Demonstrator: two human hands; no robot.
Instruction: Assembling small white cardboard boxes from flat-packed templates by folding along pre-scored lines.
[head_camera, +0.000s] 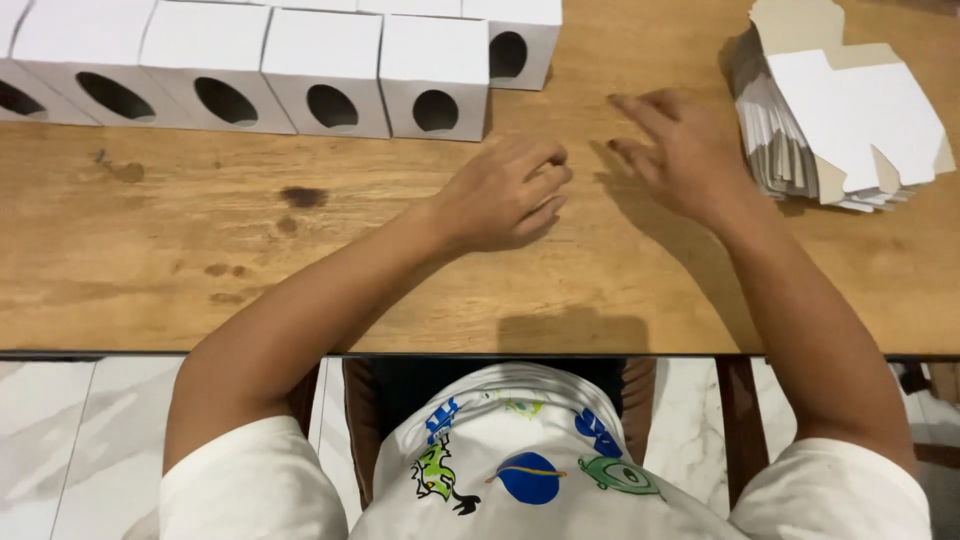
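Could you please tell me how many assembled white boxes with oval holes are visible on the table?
6: five in the front row, the leftmost cropped, and one behind. More may lie beyond the frame.

The row of white boxes (270, 70) runs off the top and left edges, so its full count cannot be told. The dark round holes in their fronts show nothing of what is inside. A box (520, 35) behind the row is partly covered by the one in front. The stack of flat cardboard blanks (840, 120) is cut by the top edge, and only its uppermost sheet shows in full. The left hand (505, 190) curls its fingertips under, out of sight. The wooden table (150, 260) hides the person's lap and the chair beneath.
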